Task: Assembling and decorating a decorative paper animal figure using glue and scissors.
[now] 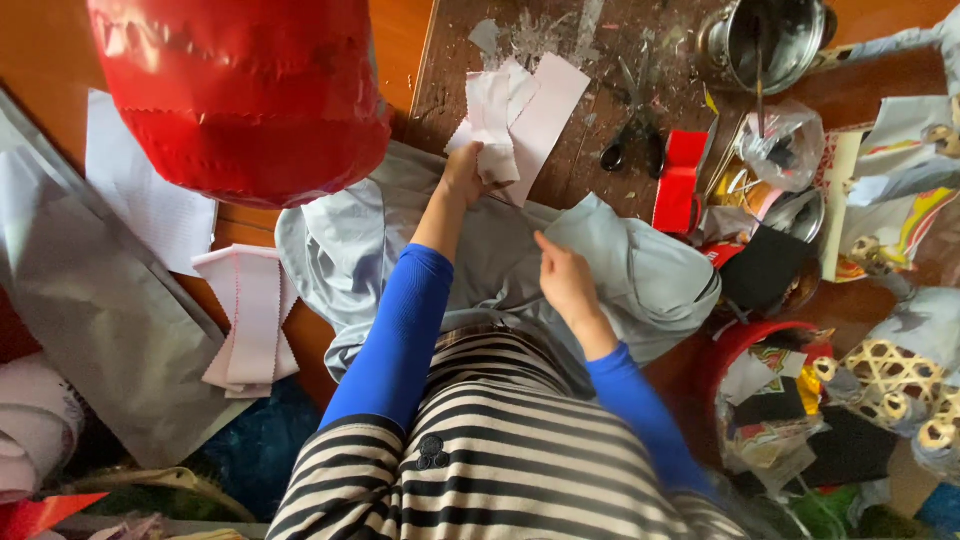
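Observation:
My left hand reaches forward and grips a bundle of pale pink, zigzag-edged cloth strips that lies on a dark wooden board. My right hand hovers lower over a light grey-blue garment spread across my lap, fingers pinched together; whether it holds anything is too small to tell. Both arms wear blue sleeves over a black-and-white striped top.
A large red shiny bag hangs at upper left. More pink strips lie at left beside grey sheeting. Black scissors, a red strip, a steel pot and cluttered packets crowd the right.

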